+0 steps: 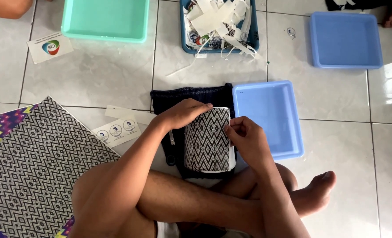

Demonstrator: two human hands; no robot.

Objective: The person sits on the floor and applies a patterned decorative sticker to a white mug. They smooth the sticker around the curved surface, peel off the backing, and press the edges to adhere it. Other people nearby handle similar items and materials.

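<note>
I sit cross-legged on a tiled floor. A small rectangular piece with a black-and-white zigzag pattern (pixel 207 141) lies on a dark blue cloth (pixel 178 98) in front of me. My left hand (pixel 182 113) holds its top left corner, fingers curled over the upper edge. My right hand (pixel 244 136) pinches its right edge. Black scissors (pixel 171 154) lie on the cloth just left of the piece, partly under my left forearm.
A light blue tray (pixel 271 119) sits right of the cloth, another blue tray (pixel 346 39) at far right. A green tray (pixel 105 20) and a blue tray of paper scraps (pixel 218 26) are at the top. A large patterned sheet (pixel 32 163) and a sticker strip (pixel 116 131) lie left.
</note>
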